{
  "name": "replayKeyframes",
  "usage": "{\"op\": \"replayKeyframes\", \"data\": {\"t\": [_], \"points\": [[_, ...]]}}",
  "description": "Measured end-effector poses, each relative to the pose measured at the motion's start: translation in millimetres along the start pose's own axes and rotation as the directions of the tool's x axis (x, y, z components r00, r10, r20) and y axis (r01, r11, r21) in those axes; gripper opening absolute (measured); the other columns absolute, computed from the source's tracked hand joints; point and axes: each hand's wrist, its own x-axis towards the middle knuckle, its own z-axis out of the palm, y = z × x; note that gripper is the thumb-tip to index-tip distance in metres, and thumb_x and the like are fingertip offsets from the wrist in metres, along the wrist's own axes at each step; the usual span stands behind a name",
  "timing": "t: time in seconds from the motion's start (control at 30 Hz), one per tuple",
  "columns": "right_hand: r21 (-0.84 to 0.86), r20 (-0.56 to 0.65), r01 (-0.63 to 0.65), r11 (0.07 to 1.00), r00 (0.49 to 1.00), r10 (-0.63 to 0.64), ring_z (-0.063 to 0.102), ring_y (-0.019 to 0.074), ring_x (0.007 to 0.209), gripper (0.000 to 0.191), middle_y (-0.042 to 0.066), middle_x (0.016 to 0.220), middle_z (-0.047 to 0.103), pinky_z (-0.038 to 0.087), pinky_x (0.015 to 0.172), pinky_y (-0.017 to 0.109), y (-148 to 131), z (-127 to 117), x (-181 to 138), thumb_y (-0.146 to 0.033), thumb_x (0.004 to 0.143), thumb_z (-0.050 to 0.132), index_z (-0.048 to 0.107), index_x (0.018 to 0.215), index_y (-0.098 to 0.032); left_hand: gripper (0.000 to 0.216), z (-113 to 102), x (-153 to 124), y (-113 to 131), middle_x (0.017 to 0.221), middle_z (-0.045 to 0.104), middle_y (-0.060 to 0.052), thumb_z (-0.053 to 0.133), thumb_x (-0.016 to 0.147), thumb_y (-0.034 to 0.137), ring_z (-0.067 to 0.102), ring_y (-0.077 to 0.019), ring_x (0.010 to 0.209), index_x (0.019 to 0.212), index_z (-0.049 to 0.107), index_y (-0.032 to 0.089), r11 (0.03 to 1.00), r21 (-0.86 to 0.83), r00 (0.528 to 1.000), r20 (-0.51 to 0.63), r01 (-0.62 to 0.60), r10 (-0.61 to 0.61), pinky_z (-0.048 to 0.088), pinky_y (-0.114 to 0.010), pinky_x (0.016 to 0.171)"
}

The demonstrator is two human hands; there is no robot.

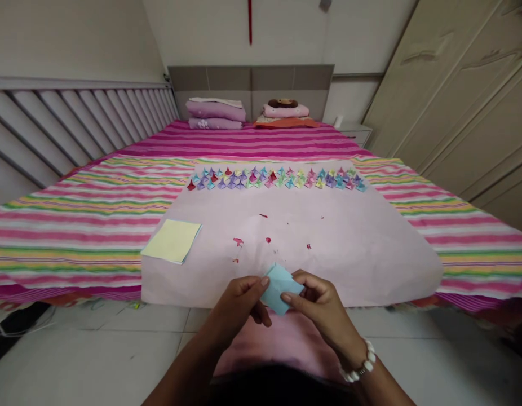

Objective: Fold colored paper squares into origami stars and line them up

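Between my two hands is a light blue piece of folded origami paper [280, 288], turned so that it looks like a diamond. My left hand [243, 301] pinches its left corner between thumb and fingers. On the other side, my right hand [318, 299] grips the right edge, its thumb lying on the face of the paper. Both hands are just over the near edge of a pale pink sheet [362, 242]. A stack of square paper [172, 241], pale yellow on top, lies to the left on that sheet.
Rows of small folded paper figures [252, 179] in many colours line the sheet's far end. Red scraps or tears [238, 242] mark its middle. The sheet lies on a striped bed [75, 225], with folded bedding [216, 111] by the headboard [290, 79]. A slatted rail [75, 124] stands left.
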Motion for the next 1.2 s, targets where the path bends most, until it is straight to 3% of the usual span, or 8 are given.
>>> {"op": "replayKeyframes", "data": {"t": [0.33,0.53,0.7,0.93,1.0,1.07,1.13,1.2], "points": [[-0.043,0.026,0.089,0.995,0.996,-0.088,0.052,0.0138,0.064,0.016,0.0,0.068,0.056,0.044,0.057,0.027,-2.2,2.1,-0.5,-0.032,0.072,0.073,0.066,0.066,-0.019,0.041,0.9,-1.0,1.1,0.047,0.056,0.002,0.055,0.08,0.052,0.052,-0.01,0.045,0.064,0.059,0.015,0.998,-0.053,0.998,-0.035,0.046,-0.048,0.036,-0.022,0.05],[0.008,0.023,0.01,1.0,1.0,-0.01,0.051,0.013,0.061,0.017,-0.001,0.066,0.054,0.045,0.054,0.026,0.4,0.5,-0.9,-0.034,0.074,0.071,0.064,0.07,-0.018,0.035,-1.2,-2.6,-0.7,0.052,0.06,0.002,0.056,0.081,0.049,0.054,-0.0089,0.047,0.071,0.061,0.015,0.992,-0.118,0.999,-0.013,0.045,-0.047,0.036,-0.02,0.05],[0.048,-0.009,-0.004,0.999,1.0,0.004,0.056,0.0151,0.065,0.018,0.001,0.072,0.059,0.048,0.059,0.028,1.9,-0.4,-1.0,-0.035,0.075,0.07,0.064,0.071,-0.018,0.032,-0.7,-5.0,-1.5,0.066,0.066,0.001,0.072,0.071,0.03,0.062,-0.0108,0.055,0.1,0.066,0.018,0.994,-0.104,0.998,0.051,-0.028,0.033,0.04,-0.021,0.053],[0.116,-0.028,0.111,0.987,0.994,-0.108,0.059,0.0184,0.078,0.008,0.003,0.082,0.062,0.05,0.067,0.031,5.8,-1.3,-0.1,-0.029,0.073,0.073,0.069,0.074,-0.022,0.047,7.3,-5.4,-6.4,0.049,0.061,0.005,0.07,0.071,0.023,0.063,-0.0152,0.053,0.116,0.062,0.019,0.988,0.077,0.983,-0.12,-0.132,0.141,0.045,-0.025,0.055],[0.117,-0.027,0.155,0.981,0.988,-0.152,0.059,0.0196,0.084,0.004,0.003,0.086,0.062,0.05,0.072,0.032,7.2,-2.2,-0.6,-0.025,0.073,0.073,0.07,0.075,-0.023,0.055,7.7,-5.9,-7.1,0.06,0.067,0.003,0.07,0.071,0.022,0.063,-0.0143,0.054,0.124,0.056,0.022,0.972,0.127,0.964,-0.157,-0.198,0.217,0.047,-0.025,0.056],[0.106,-0.027,0.2,0.974,0.98,-0.198,0.059,0.0194,0.087,0.005,0.002,0.09,0.062,0.049,0.075,0.033,7.8,-3.6,-1.3,-0.021,0.074,0.073,0.07,0.076,-0.025,0.065,6.8,-6.9,-7.9,0.094,0.072,-0.003,0.072,0.069,0.018,0.062,-0.0108,0.054,0.129,0.049,0.026,0.95,0.153,0.937,-0.18,-0.274,0.299,0.049,-0.025,0.056],[0.085,-0.028,0.241,0.967,0.97,-0.24,0.059,0.0189,0.088,0.008,0.002,0.092,0.062,0.048,0.076,0.033,7.4,-5.0,-1.7,-0.019,0.075,0.072,0.07,0.077,-0.026,0.072,4.8,-7.9,-9.6,0.127,0.058,-0.008,0.072,0.068,0.016,0.06,-0.0067,0.054,0.132,0.043,0.03,0.925,0.173,0.909,-0.195,-0.338,0.368,0.051,-0.023,0.056],[0.063,-0.03,0.266,0.962,0.964,-0.264,0.059,0.0192,0.088,0.007,0.002,0.092,0.063,0.048,0.076,0.033,6.1,-6.0,-1.9,-0.02,0.076,0.071,0.071,0.078,-0.027,0.072,2.3,-8.6,-12.3,0.133,0.053,-0.009,0.072,0.069,0.016,0.057,-0.0045,0.053,0.132,0.041,0.031,0.903,0.226,0.893,-0.189,-0.365,0.408,0.051,-0.022,0.056]]}}
